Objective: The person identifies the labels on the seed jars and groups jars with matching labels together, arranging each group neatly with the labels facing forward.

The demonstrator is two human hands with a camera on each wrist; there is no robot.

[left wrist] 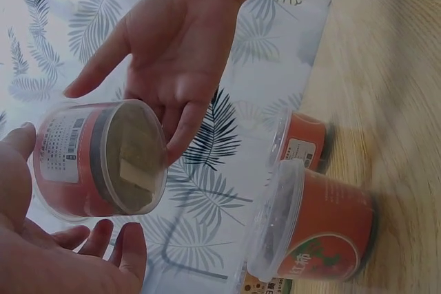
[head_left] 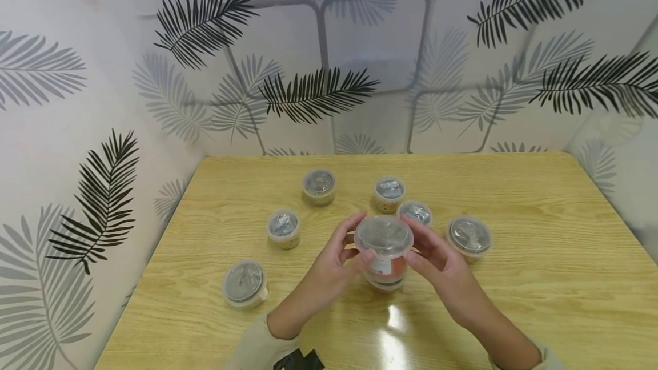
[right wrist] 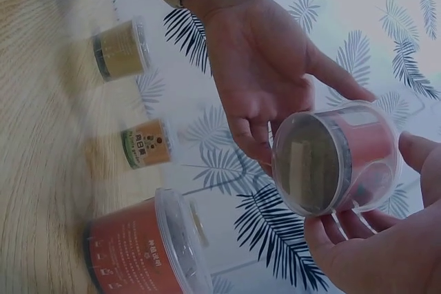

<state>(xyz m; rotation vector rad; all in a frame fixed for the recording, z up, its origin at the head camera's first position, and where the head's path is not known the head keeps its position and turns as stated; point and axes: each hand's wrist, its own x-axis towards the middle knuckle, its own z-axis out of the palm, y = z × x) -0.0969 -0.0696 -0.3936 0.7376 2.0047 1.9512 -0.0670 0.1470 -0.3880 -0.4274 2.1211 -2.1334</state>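
Between both hands I hold a round plastic tub [head_left: 385,238] with a clear lid and a red label with a white sticker. It is lifted off the table, its flat underside [left wrist: 134,160] visible in the left wrist view. My left hand [head_left: 334,256] grips its left side, thumb near the lid's rim. On the opposite side my right hand [head_left: 442,270] grips it with thumb and fingertips. Just behind the right fingers stands a small lidded tub [head_left: 415,211], partly hidden. A wider lidded tub [head_left: 469,237] stands right of that hand.
Other lidded tubs stand on the wooden table [head_left: 555,216]: one at the front left [head_left: 245,283], a small one [head_left: 284,228] behind it, and two farther back, a wide tub [head_left: 319,186] and a small tub [head_left: 389,193]. A leaf-patterned wall covering [head_left: 360,101] borders the table.
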